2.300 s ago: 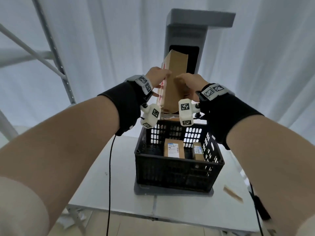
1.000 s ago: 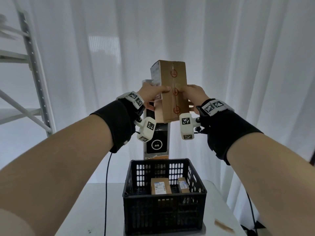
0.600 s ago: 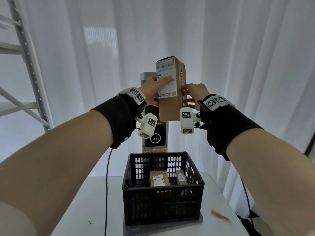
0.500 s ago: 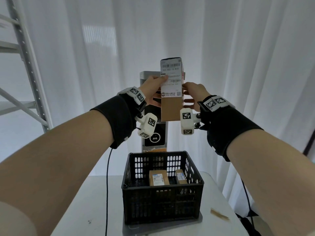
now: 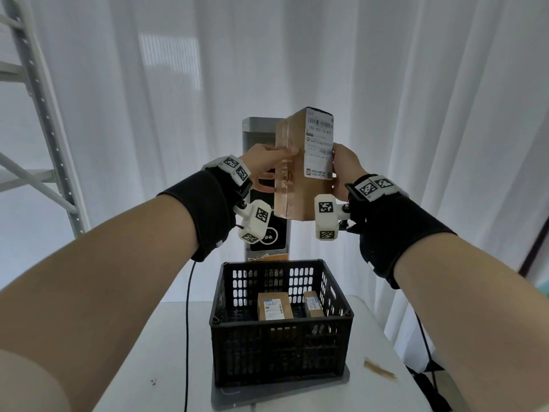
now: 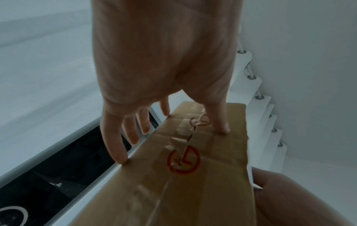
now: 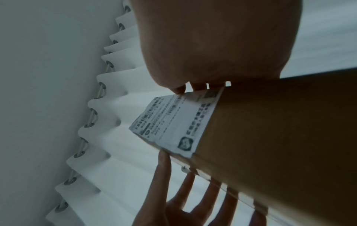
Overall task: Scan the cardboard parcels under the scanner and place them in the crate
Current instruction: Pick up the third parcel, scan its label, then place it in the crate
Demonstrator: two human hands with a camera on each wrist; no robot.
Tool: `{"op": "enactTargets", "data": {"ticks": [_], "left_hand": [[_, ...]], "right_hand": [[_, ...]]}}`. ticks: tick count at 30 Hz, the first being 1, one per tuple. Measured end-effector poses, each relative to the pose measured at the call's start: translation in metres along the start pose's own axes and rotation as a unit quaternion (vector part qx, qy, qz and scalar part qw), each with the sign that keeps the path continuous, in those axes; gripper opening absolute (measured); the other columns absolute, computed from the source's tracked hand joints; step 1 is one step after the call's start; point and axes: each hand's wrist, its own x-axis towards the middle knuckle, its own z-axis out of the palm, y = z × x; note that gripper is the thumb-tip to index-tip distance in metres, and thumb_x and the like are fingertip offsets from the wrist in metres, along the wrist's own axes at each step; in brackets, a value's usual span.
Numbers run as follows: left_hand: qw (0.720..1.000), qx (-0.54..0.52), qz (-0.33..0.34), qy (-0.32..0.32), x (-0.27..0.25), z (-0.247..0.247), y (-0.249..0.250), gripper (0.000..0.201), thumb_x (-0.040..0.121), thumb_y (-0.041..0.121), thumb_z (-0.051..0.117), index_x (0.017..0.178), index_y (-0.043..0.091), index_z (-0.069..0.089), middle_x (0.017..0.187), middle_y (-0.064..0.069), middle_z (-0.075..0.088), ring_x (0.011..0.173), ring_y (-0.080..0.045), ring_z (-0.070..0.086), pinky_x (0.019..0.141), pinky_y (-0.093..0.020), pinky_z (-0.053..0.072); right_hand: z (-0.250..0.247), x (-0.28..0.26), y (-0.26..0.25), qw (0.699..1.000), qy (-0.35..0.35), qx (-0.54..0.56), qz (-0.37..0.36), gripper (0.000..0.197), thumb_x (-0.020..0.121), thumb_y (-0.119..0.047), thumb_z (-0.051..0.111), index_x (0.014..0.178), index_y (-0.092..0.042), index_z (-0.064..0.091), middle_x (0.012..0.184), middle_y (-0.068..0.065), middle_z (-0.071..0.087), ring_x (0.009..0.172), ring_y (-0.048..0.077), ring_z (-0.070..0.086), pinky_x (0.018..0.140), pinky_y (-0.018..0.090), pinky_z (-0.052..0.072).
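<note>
I hold a tall cardboard parcel [image 5: 292,173] upright between both hands, in front of the grey scanner post [image 5: 258,135] and above the black crate [image 5: 279,343]. Its white barcode label [image 5: 319,144] faces me on the right and its taped face is turned left. My left hand [image 5: 276,157] pinches it, with the thumb [image 6: 220,122] on the taped face [image 6: 193,175] and the fingers at the far edge. My right hand [image 5: 341,165] grips the right edge beside the label [image 7: 173,125]. Two small labelled parcels [image 5: 273,306] [image 5: 313,303] lie in the crate.
The crate stands on a grey base plate [image 5: 267,394] on a white table [image 5: 148,367]. A black cable [image 5: 187,322] runs down the table on the left. A brown strip [image 5: 380,371] lies at the right. A metal rack [image 5: 44,114] stands left, with white curtains behind.
The parcel rose from just above the crate to chest height. My hands then turned it about its long axis, so the label swung from the left round to the front right.
</note>
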Motion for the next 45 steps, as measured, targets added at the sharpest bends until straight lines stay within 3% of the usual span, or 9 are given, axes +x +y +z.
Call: {"op": "enactTargets", "data": {"ticks": [4, 8, 13, 18, 22, 25, 34, 42, 45], "left_hand": [[0.999, 0.018, -0.022, -0.032, -0.001, -0.003, -0.008, 0.046, 0.08, 0.026, 0.083, 0.119, 0.027, 0.06, 0.131, -0.006, 0.062, 0.12, -0.031, 0.059, 0.092, -0.057, 0.054], [0.998, 0.028, -0.039, -0.044, 0.001, -0.003, -0.018, 0.067, 0.089, 0.006, 0.072, 0.146, 0.031, 0.046, 0.128, -0.007, 0.064, 0.11, -0.029, 0.064, 0.089, -0.05, 0.058], [0.997, 0.052, -0.038, -0.036, 0.005, -0.001, -0.029, 0.076, 0.089, -0.011, 0.061, 0.15, 0.032, 0.042, 0.134, -0.012, 0.06, 0.124, -0.032, 0.057, 0.091, -0.049, 0.058], [0.998, 0.039, -0.046, 0.016, 0.008, -0.001, -0.04, 0.07, 0.089, -0.007, 0.062, 0.15, 0.019, 0.038, 0.133, -0.012, 0.06, 0.108, -0.027, 0.066, 0.086, -0.051, 0.059], [0.997, 0.054, -0.057, 0.018, 0.01, -0.002, -0.053, 0.012, 0.092, 0.001, 0.063, 0.099, 0.01, 0.062, 0.119, -0.009, 0.067, 0.099, -0.025, 0.071, 0.082, -0.048, 0.061], [0.996, 0.056, -0.062, 0.005, 0.011, -0.002, -0.066, 0.02, 0.094, -0.002, 0.058, 0.088, 0.017, 0.058, 0.103, -0.005, 0.064, 0.092, -0.024, 0.07, 0.08, -0.044, 0.061], [0.991, 0.052, -0.123, -0.03, 0.022, -0.02, -0.121, 0.011, 0.093, 0.006, 0.062, 0.096, 0.017, 0.062, 0.108, -0.007, 0.068, 0.088, -0.024, 0.073, 0.069, -0.042, 0.063], [0.98, 0.002, -0.192, -0.059, 0.028, -0.036, -0.18, 0.029, 0.095, 0.026, 0.063, 0.121, 0.015, 0.067, 0.111, -0.005, 0.073, 0.086, -0.022, 0.075, 0.076, -0.041, 0.063], [0.975, -0.004, -0.211, -0.068, 0.03, -0.04, -0.204, 0.029, 0.095, 0.029, 0.063, 0.121, 0.016, 0.065, 0.111, -0.002, 0.073, 0.097, -0.023, 0.073, 0.087, -0.046, 0.059]], "right_hand": [[-0.008, 0.027, 0.021, 1.0, -0.006, -0.012, 0.002, 0.021, 0.07, -0.024, 0.034, 0.085, -0.022, 0.049, 0.091, 0.008, 0.053, 0.085, 0.025, 0.053, 0.079, 0.037, 0.046], [0.001, -0.005, 0.021, 0.999, -0.012, -0.008, 0.041, 0.03, 0.079, -0.016, 0.033, 0.096, -0.017, 0.057, 0.091, 0.008, 0.062, 0.085, 0.031, 0.062, 0.09, 0.05, 0.054], [0.012, -0.003, 0.032, 0.997, -0.037, -0.014, 0.059, 0.026, 0.085, -0.016, 0.036, 0.094, -0.014, 0.06, 0.091, 0.01, 0.062, 0.083, 0.033, 0.061, 0.08, 0.043, 0.056], [0.02, 0.005, 0.042, 0.997, -0.029, -0.014, 0.066, 0.026, 0.086, -0.017, 0.037, 0.097, -0.015, 0.06, 0.099, 0.011, 0.061, 0.086, 0.033, 0.06, 0.086, 0.045, 0.055], [0.023, 0.01, 0.056, 0.996, -0.027, -0.022, 0.081, 0.027, 0.087, -0.018, 0.036, 0.097, -0.015, 0.061, 0.101, 0.011, 0.063, 0.089, 0.033, 0.062, 0.093, 0.049, 0.053], [0.024, 0.013, 0.071, 0.995, -0.025, -0.03, 0.094, 0.027, 0.087, -0.019, 0.035, 0.093, -0.015, 0.061, 0.099, 0.011, 0.062, 0.087, 0.033, 0.062, 0.095, 0.051, 0.052], [0.048, 0.018, 0.122, 0.987, -0.015, -0.055, 0.148, 0.027, 0.09, -0.027, 0.038, 0.097, -0.018, 0.062, 0.101, 0.009, 0.064, 0.086, 0.031, 0.064, 0.09, 0.047, 0.053], [0.073, 0.021, 0.181, 0.982, 0.011, -0.051, 0.183, 0.03, 0.092, -0.028, 0.037, 0.098, -0.014, 0.063, 0.113, 0.014, 0.07, 0.097, 0.033, 0.068, 0.098, 0.05, 0.05], [0.079, 0.028, 0.206, 0.976, 0.013, -0.053, 0.21, 0.029, 0.095, -0.029, 0.035, 0.095, -0.011, 0.058, 0.101, 0.013, 0.066, 0.086, 0.03, 0.062, 0.084, 0.041, 0.049]]}}
